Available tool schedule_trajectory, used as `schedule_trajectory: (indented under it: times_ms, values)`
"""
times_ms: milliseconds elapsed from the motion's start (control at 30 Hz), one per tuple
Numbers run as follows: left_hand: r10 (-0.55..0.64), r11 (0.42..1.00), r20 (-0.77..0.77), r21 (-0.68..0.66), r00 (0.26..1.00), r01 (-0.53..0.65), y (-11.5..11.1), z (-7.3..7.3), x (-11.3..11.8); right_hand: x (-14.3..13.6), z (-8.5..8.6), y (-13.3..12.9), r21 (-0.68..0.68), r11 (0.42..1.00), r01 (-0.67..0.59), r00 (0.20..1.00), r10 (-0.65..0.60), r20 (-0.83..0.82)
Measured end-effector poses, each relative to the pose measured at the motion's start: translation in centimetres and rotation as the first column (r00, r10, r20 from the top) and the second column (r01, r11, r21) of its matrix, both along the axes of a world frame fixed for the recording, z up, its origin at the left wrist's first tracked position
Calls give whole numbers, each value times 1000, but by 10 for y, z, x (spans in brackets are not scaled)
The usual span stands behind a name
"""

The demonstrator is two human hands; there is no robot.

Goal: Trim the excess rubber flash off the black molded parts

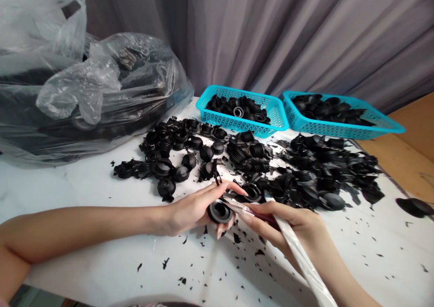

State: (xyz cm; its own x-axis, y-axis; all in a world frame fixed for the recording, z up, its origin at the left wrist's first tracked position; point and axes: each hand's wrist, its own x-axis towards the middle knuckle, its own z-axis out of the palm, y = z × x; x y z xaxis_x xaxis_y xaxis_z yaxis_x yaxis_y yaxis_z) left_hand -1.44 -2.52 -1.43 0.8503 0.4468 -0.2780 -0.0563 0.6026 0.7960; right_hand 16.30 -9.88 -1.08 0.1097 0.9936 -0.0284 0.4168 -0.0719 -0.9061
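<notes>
Near the middle of the white table, my left hand (pixel 200 205) is closed around a round black rubber part (pixel 220 211), its ringed opening facing up. My right hand (pixel 288 221) grips a slim cutting tool (pixel 237 205) whose metal tip meets the edge of the black part. A long white strip (pixel 303 257) runs from the right hand toward the bottom edge. Just beyond both hands lies a pile of black rubber parts (pixel 247 151). The tool's handle is mostly hidden by the fingers.
Two blue baskets (pixel 242 128) (pixel 346 129) of black parts stand at the back. A large clear plastic bag (pixel 101 130) fills the back left. Black scraps (pixel 259 252) dot the white table (pixel 129 271). A grey curtain (pixel 271 35) hangs behind.
</notes>
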Motion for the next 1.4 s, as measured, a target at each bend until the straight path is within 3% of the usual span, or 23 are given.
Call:
schedule_trajectory:
  times_ms: [267, 567, 767, 1400]
  values:
    - [19, 1000, 56, 16, 998, -20, 0, -6, -2, 2, 3, 0, 109, 993, 35, 993, -47, 109]
    - [26, 999, 75, 41, 997, -29, -1, -10, -2, 1, -2, -1, 135, 990, 48, 995, -60, 82]
    - [19, 999, 49, 45, 999, -21, -1, -10, -3, 2, -8, 1, 223, 975, -3, 998, -13, 69]
    - [-1, 990, 18, 138, 1000, -2, -2, -7, -2, 2, -13, -1, 239, 971, -32, 990, -3, 141]
